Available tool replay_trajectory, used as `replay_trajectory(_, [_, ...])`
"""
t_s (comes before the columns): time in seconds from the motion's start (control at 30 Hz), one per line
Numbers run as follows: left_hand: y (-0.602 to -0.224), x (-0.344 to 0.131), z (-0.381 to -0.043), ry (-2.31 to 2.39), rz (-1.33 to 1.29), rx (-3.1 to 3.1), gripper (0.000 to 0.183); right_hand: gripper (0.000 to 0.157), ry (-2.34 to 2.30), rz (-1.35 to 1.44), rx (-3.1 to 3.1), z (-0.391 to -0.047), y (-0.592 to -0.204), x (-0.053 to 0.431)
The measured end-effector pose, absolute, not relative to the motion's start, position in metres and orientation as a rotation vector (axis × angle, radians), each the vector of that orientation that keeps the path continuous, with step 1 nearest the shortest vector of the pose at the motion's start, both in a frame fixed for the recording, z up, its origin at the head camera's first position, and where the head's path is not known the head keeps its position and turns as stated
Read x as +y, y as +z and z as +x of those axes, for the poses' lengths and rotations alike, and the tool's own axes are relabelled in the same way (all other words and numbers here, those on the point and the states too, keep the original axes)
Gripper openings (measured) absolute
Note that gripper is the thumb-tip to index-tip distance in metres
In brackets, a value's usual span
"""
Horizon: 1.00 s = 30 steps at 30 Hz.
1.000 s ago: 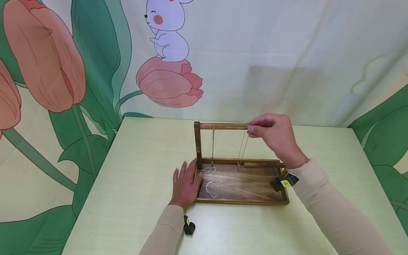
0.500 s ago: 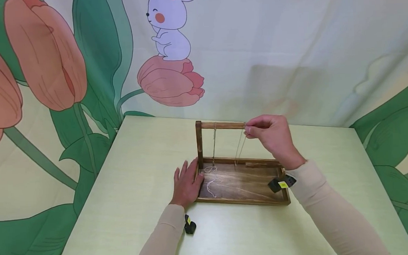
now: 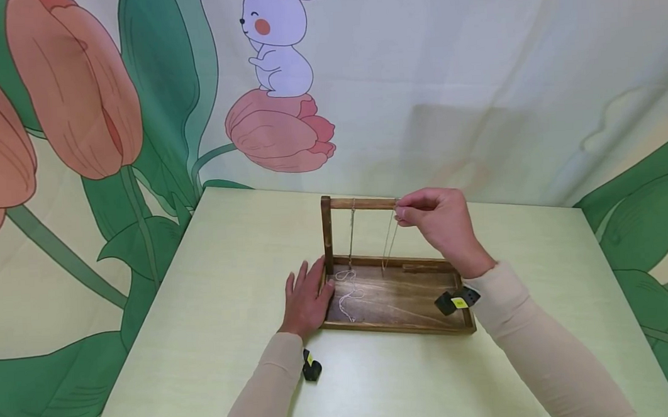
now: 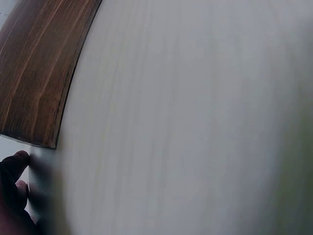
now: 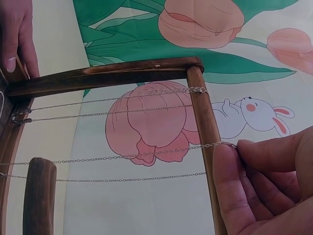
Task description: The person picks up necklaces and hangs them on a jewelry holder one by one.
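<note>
A dark wooden stand (image 3: pixel 326 234) rises from a wooden tray (image 3: pixel 397 328) on the pale green table. Its top bar (image 3: pixel 368 203) carries two thin silver chains. My right hand (image 3: pixel 400 211) pinches the right chain (image 3: pixel 389 243) between thumb and forefinger just where it crosses the bar; the right wrist view shows that pinch (image 5: pixel 234 145) beside the bar (image 5: pixel 203 127). The other chain (image 3: pixel 350 233) hangs free near the post. A loose chain (image 3: pixel 347 296) lies in the tray. My left hand (image 3: pixel 304 295) rests flat against the tray's left end, fingers straight.
Behind the table (image 3: pixel 216 340) hangs a cloth backdrop (image 3: pixel 474 69) printed with tulips and a rabbit. The table's edges run close on the left and right. Black wrist cameras (image 3: pixel 310 367) sit on both sleeves. The left wrist view shows only the tray rim (image 4: pixel 39 73) and table.
My right hand has slid a little to the left along the top bar, taking the pinched chain with it. The left hand stays put.
</note>
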<state>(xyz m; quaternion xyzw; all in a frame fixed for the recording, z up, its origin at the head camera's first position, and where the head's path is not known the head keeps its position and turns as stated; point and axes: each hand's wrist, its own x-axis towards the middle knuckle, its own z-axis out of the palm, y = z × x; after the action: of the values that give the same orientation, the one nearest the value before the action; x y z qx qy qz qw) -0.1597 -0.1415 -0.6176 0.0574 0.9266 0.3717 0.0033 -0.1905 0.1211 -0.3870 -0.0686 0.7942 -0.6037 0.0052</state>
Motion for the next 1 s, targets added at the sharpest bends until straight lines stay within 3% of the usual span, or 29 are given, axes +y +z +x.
replay_trajectory(1.0, [-0.617,-0.142,-0.159,1.162,0.183,2.919,0.059,0.015,-1.865,-0.237,2.499,-0.190,-0.385,0.099])
